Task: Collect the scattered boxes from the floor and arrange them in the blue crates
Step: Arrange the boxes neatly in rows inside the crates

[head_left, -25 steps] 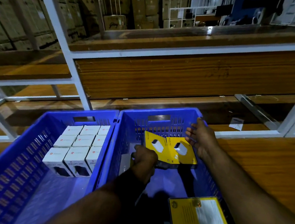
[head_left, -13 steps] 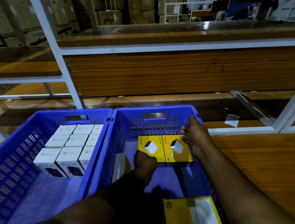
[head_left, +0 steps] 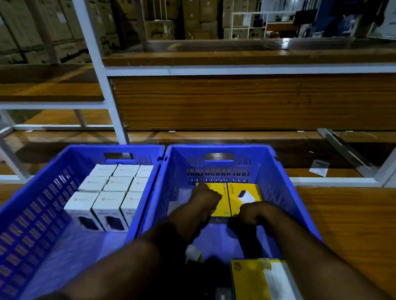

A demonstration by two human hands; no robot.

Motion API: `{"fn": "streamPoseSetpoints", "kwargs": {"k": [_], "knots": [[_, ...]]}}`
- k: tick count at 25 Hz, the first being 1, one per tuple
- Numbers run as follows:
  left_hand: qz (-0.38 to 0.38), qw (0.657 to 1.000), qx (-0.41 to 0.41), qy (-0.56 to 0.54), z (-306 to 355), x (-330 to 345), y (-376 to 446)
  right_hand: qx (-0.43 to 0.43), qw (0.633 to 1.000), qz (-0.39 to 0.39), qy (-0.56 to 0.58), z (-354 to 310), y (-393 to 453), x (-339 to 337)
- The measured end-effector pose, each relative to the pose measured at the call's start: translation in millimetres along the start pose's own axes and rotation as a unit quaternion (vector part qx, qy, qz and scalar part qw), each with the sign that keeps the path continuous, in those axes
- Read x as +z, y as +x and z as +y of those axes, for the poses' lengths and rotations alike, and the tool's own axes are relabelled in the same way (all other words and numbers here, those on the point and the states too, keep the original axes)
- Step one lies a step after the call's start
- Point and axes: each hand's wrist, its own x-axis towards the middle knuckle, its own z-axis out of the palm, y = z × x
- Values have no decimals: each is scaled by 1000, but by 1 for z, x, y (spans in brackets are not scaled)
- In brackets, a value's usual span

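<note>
Two blue crates stand side by side on the wooden floor. The left crate (head_left: 32, 197) holds several white boxes (head_left: 114, 190) packed in rows. At the far end of the right crate (head_left: 283, 181), two yellow boxes (head_left: 248, 195) lie flat next to each other. My left hand (head_left: 206, 198) rests on the left yellow box with its fingers curled over it. My right hand (head_left: 256, 212) grips the near edge of the right yellow box, also with curled fingers. A larger yellow box (head_left: 268, 292) lies at the near right of this crate.
A white metal rack (head_left: 111, 89) with wooden shelves rises right behind the crates. A small pale box (head_left: 192, 254) lies in the right crate between my forearms. A white paper slip (head_left: 318, 167) sits on the low shelf to the right. Cardboard cartons are stacked far behind.
The two yellow boxes went from tilted in the air to flat against the right crate's far end. My right hand moved from their far right side to their near edge. Both hands came closer together.
</note>
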Motion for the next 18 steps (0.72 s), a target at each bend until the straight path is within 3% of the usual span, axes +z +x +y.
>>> {"fn": "streamPoseSetpoints", "kwargs": {"k": [2, 4, 7, 9, 10, 14, 18], "knots": [[-42, 993, 45, -105, 11, -33, -12, -17, 1000, -22, -13, -3, -1, 2], [-14, 986, 140, -86, 14, -72, -19, -52, 998, -12, -34, -4, -2, 4], [139, 966, 217, -34, 0, -117, -29, -73, 997, 31, 6, -19, -8, 2], [256, 944, 207, -11, -18, -135, -37, -104, 993, 49, 8, -39, -18, -1], [278, 940, 199, 1, -25, -139, -41, -123, 991, 50, -12, -51, -24, -3], [254, 944, 204, 49, -34, -139, -44, -181, 982, 43, -30, -97, -45, -1], [259, 938, 214, 85, -33, -139, -46, -204, 977, 48, 24, -125, -50, 20]]}}
